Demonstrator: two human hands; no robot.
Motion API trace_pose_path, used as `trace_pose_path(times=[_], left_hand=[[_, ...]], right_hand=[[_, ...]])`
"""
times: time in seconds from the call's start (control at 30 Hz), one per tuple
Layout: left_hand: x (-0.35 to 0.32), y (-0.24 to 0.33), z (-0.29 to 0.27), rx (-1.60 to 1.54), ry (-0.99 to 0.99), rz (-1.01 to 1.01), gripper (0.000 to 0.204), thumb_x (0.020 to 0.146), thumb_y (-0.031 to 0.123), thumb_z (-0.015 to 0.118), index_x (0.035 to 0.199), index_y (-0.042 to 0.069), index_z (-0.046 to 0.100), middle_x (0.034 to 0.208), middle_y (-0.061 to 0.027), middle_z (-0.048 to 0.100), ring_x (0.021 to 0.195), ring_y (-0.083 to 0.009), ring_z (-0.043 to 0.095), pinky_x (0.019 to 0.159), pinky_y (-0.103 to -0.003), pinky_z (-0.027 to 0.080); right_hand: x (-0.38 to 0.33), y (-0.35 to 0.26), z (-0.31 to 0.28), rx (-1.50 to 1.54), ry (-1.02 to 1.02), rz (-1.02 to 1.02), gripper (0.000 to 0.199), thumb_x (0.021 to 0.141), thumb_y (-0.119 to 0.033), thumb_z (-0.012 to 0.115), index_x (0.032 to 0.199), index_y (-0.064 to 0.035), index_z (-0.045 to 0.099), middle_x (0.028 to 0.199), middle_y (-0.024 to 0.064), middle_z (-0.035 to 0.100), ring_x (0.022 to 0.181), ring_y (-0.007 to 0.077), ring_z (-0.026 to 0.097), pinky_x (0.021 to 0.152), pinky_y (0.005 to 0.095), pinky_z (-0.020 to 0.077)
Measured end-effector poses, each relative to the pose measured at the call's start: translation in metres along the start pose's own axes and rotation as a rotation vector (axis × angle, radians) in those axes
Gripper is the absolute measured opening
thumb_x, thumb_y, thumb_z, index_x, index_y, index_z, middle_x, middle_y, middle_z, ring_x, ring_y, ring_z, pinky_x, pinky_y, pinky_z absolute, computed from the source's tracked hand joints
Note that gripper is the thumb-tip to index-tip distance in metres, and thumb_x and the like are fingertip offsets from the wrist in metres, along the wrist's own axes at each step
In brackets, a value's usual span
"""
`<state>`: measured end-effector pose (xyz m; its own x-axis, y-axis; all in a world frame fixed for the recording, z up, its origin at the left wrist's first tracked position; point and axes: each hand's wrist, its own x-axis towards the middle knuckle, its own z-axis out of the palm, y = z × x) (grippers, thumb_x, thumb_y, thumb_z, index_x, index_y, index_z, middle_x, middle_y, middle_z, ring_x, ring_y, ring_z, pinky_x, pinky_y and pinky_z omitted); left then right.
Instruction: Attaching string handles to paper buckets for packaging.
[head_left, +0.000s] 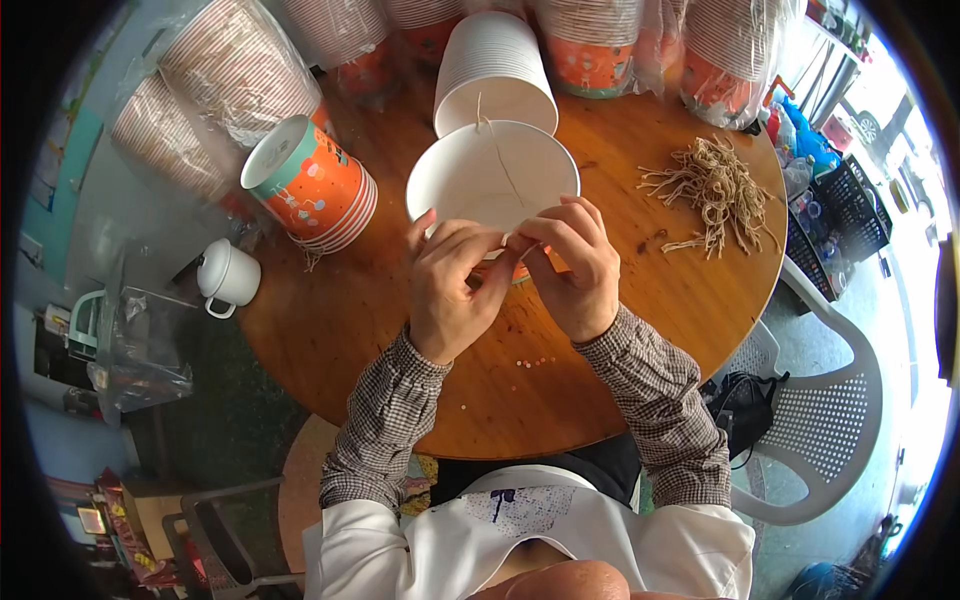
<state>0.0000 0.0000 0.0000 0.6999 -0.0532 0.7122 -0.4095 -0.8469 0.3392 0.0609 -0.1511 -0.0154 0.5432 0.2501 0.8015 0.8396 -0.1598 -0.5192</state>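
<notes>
A white-lined paper bucket [450, 170] stands on the round wooden table in front of me, its mouth tilted toward me. A thin twine cord [503, 160] is fixed at its far rim and hangs across the inside toward my fingers. My left hand [455, 285] is closed at the near rim, thumb and fingers gripping the bucket there. My right hand [575, 270] pinches right beside it, fingertips meeting the left ones. What lies between the right fingertips is too small to make out. The bucket's orange outside shows only slightly beneath the hands.
A white bucket stack [495, 60] lies behind; bagged orange buckets [235, 70] line the back. An orange-and-teal stack [320, 190] leans at left near a white lidded mug [228, 278]. A twine pile [715, 195] lies right, paper dots [530, 363] near me. A plastic chair [820, 420] stands right.
</notes>
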Motion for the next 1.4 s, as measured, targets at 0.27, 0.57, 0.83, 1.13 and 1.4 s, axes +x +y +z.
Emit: trace_pose_path(times=[0.27, 0.57, 0.83, 1.13, 1.4], left_hand=[[-0.002, 0.006, -0.003, -0.462, -0.027, -0.374, 0.006, 0.089, 0.014, 0.065, 0.089, 0.008, 0.065, 0.078, 0.0029, 0.069, 0.077, -0.0073, 0.063, 0.103, -0.034, 0.026], [0.001, 0.003, -0.014, -0.310, -0.054, -0.343, 0.012, 0.087, 0.018, 0.067, 0.084, 0.006, 0.069, 0.080, 0.0005, 0.068, 0.072, -0.0116, 0.061, 0.095, -0.033, 0.035], [0.004, 0.005, -0.021, -0.344, -0.246, -0.098, 0.010, 0.086, 0.017, 0.067, 0.083, 0.008, 0.069, 0.075, 0.0013, 0.063, 0.075, -0.0132, 0.060, 0.097, -0.035, 0.031], [0.004, 0.008, -0.020, -0.444, -0.207, -0.175, 0.009, 0.086, 0.012, 0.064, 0.078, 0.006, 0.064, 0.073, 0.0018, 0.061, 0.072, -0.0125, 0.059, 0.095, -0.034, 0.034], [0.003, 0.006, -0.019, -0.393, -0.195, -0.148, 0.010, 0.087, 0.012, 0.063, 0.079, 0.005, 0.062, 0.074, 0.0014, 0.061, 0.073, -0.0128, 0.058, 0.093, -0.033, 0.036]], right_hand=[[-0.001, -0.002, -0.006, 0.113, -0.041, 0.033, 0.027, 0.074, 0.003, 0.068, 0.099, -0.0064, 0.062, 0.097, 0.0079, 0.061, 0.089, 0.0272, 0.059, 0.083, 0.0371, 0.0498], [0.002, 0.004, -0.011, 0.139, -0.039, -0.242, 0.026, 0.071, 0.004, 0.070, 0.093, -0.0059, 0.063, 0.107, 0.0095, 0.064, 0.096, 0.0276, 0.062, 0.081, 0.0381, 0.0515], [0.008, 0.001, -0.019, 0.015, -0.114, -0.168, 0.022, 0.072, 0.005, 0.070, 0.090, -0.0069, 0.067, 0.102, 0.0065, 0.069, 0.095, 0.0218, 0.065, 0.097, 0.0440, 0.0418], [0.009, 0.005, -0.020, 0.216, 0.043, 0.110, 0.024, 0.078, 0.011, 0.064, 0.099, -0.0003, 0.061, 0.116, 0.0153, 0.059, 0.106, 0.0242, 0.059, 0.091, 0.0334, 0.0475], [0.010, 0.020, -0.045, 0.336, -0.334, -0.005, 0.018, 0.078, -0.020, 0.071, 0.087, -0.0072, 0.063, 0.103, 0.0069, 0.063, 0.102, 0.0219, 0.060, 0.112, 0.0479, 0.0229]])
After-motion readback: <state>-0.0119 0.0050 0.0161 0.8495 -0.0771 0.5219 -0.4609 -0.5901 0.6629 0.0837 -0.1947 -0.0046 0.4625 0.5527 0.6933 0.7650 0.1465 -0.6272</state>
